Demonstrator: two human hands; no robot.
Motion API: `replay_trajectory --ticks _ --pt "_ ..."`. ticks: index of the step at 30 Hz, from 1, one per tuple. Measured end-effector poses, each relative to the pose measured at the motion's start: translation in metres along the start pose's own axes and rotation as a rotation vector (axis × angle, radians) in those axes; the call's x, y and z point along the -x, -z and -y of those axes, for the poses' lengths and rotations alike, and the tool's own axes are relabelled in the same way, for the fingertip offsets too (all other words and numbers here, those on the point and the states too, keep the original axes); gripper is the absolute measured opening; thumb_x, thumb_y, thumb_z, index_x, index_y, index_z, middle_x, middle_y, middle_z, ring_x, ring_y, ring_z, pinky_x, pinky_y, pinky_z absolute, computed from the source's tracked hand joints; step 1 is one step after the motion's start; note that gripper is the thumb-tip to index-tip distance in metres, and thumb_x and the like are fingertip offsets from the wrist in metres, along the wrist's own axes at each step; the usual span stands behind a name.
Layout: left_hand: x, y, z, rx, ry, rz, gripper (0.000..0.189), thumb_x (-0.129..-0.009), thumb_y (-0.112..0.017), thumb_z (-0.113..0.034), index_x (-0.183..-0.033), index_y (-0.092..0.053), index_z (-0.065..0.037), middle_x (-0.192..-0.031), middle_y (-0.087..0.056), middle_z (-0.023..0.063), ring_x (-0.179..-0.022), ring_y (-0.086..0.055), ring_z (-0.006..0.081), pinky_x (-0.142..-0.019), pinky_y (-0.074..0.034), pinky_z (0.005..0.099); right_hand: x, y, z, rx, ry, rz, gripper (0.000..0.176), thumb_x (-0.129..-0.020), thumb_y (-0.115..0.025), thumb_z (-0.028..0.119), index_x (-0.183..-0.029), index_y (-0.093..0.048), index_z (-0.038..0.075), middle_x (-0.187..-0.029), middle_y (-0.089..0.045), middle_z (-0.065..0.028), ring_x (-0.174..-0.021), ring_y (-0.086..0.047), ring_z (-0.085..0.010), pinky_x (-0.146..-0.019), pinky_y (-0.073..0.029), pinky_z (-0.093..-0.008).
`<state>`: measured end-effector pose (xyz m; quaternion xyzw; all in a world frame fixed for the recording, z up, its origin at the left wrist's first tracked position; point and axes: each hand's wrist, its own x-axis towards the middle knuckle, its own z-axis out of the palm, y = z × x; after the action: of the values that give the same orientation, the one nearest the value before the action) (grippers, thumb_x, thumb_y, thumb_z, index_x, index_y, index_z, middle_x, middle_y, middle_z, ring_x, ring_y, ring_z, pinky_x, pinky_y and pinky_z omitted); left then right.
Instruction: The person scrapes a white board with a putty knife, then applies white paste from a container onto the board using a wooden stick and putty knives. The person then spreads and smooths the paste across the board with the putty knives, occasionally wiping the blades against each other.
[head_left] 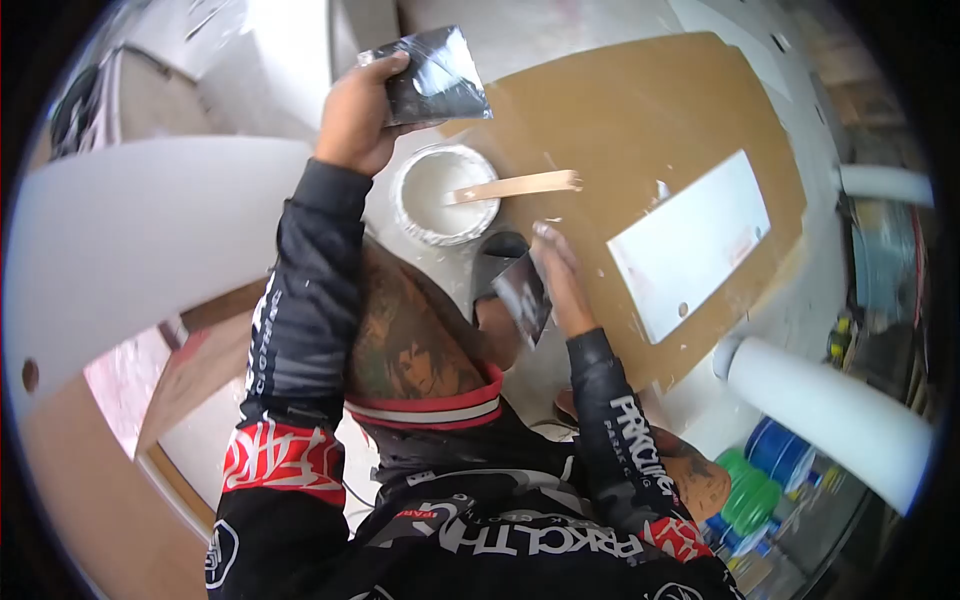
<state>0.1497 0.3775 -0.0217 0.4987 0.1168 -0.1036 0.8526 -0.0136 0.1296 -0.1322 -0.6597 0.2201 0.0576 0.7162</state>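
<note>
My left hand (358, 122) grips a dark, shiny, square spreader plate (440, 78) above and behind the bucket, thumb on its face. Lower down, my right hand (562, 272), its fingertips whitened, holds a second dark spreader plate (522, 298), tilted and narrower in view. Between the hands stands a round bucket (402, 205) of white paste, its rim smeared. A flat wooden stick (525, 185) rests in it, one end in the paste and the other past the rim. To the right, a white panel (690, 245) with a small hole near a corner lies on a brown board (610, 110).
A large white panel (150, 220) rises close on my left. White rolls (820, 420) lie at the right, near green (748, 492) and blue (778, 450) plastic containers. My bent leg (410, 330) is beside the bucket. White specks dot the brown board.
</note>
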Motion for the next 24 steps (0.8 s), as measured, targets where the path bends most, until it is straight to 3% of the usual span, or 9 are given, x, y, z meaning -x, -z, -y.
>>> replay_trajectory --ticks 3,5,9,14,16,18,21,22,24 --pt "-0.015 0.034 0.018 -0.267 0.094 -0.094 0.025 -0.093 -0.054 -0.022 -0.106 -0.057 0.000 -0.091 -0.064 0.0105 -0.074 -0.068 0.0240 -0.068 -0.059 0.0390 -0.044 -0.039 -0.006 0.197 0.259 -0.041 0.042 -0.097 -0.049 0.034 -0.114 -0.063 -0.001 -0.112 -0.066 -0.0151 -0.108 -0.059 -0.0263 -0.096 -0.042 -0.0329" --pt "-0.011 0.043 0.028 -0.456 0.192 -0.141 0.026 -0.088 -0.060 -0.020 -0.101 -0.058 0.003 -0.084 -0.062 0.0121 -0.066 -0.066 0.0233 -0.055 -0.059 0.0392 -0.066 -0.050 0.002 0.293 0.269 -0.018 0.042 -0.097 -0.049 0.035 -0.113 -0.064 -0.001 -0.111 -0.066 -0.0168 -0.106 -0.060 -0.0271 -0.095 -0.042 -0.0335" --pt "0.002 0.060 0.045 -0.714 0.279 -0.060 0.033 -0.089 -0.057 -0.019 -0.106 -0.055 0.009 -0.092 -0.060 0.0161 -0.063 -0.065 0.0308 -0.053 -0.062 0.0422 -0.061 -0.059 0.060 0.530 0.423 -0.016 0.037 -0.096 -0.052 0.031 -0.105 -0.067 -0.001 -0.096 -0.069 -0.0198 -0.092 -0.066 -0.0277 -0.083 -0.047 -0.0356" --pt "0.007 0.067 0.056 -0.695 0.420 0.025 0.034 -0.090 -0.053 -0.019 -0.112 -0.055 0.007 -0.110 -0.052 0.0151 -0.092 -0.063 0.0355 -0.055 -0.064 0.0441 -0.006 -0.053 0.156 0.568 0.585 0.035 0.032 -0.097 -0.054 0.027 -0.103 -0.068 -0.002 -0.085 -0.068 -0.0104 -0.082 -0.062 -0.0158 -0.076 -0.047 -0.0294" --pt "0.002 0.073 0.064 -0.717 0.395 0.082 0.034 -0.090 -0.053 -0.019 -0.113 -0.055 0.007 -0.111 -0.052 0.0154 -0.093 -0.063 0.0364 -0.055 -0.064 0.0441 0.021 -0.057 0.187 0.522 0.630 0.058 0.033 -0.097 -0.055 0.027 -0.104 -0.068 -0.002 -0.083 -0.064 -0.0031 -0.078 -0.056 -0.0097 -0.074 -0.045 -0.0249" --pt "-0.031 0.105 0.111 -0.787 0.324 0.200 0.036 -0.090 -0.054 -0.018 -0.114 -0.054 0.008 -0.117 -0.050 0.0175 -0.093 -0.063 0.0398 -0.057 -0.064 0.0438 0.044 -0.063 0.212 0.553 0.696 0.087 0.032 -0.097 -0.055 0.026 -0.105 -0.068 -0.002 -0.086 -0.064 -0.0029 -0.081 -0.056 -0.0099 -0.076 -0.045 -0.0249" --pt "-0.022 0.094 0.112 -0.658 0.383 0.232 0.036 -0.089 -0.054 -0.017 -0.115 -0.053 0.009 -0.120 -0.047 0.0191 -0.095 -0.062 0.0420 -0.057 -0.064 0.0441 0.068 -0.069 0.232 0.579 0.680 0.108 0.031 -0.098 -0.054 0.025 -0.106 -0.068 -0.002 -0.086 -0.063 -0.0021 -0.081 -0.055 -0.0092 -0.076 -0.044 -0.0242" --pt "-0.003 0.072 0.091 -0.489 0.526 0.036 0.034 -0.090 -0.053 -0.014 -0.115 -0.053 0.009 -0.119 -0.047 0.0202 -0.094 -0.061 0.0424 -0.057 -0.064 0.0448 0.073 -0.072 0.234 0.587 0.632 0.091 0.031 -0.098 -0.054 0.024 -0.106 -0.068 -0.002 -0.086 -0.063 -0.0017 -0.081 -0.054 -0.0087 -0.076 -0.044 -0.0238" --pt "-0.025 0.094 0.126 -0.426 0.503 0.080 0.033 -0.090 -0.051 -0.012 -0.115 -0.052 0.009 -0.118 -0.048 0.0210 -0.093 -0.061 0.0427 -0.057 -0.064 0.0458 0.077 -0.078 0.228 0.604 0.687 0.081 0.031 -0.098 -0.053 0.024 -0.106 -0.068 -0.002 -0.085 -0.062 -0.0009 -0.080 -0.054 -0.0084 -0.076 -0.044 -0.0233"
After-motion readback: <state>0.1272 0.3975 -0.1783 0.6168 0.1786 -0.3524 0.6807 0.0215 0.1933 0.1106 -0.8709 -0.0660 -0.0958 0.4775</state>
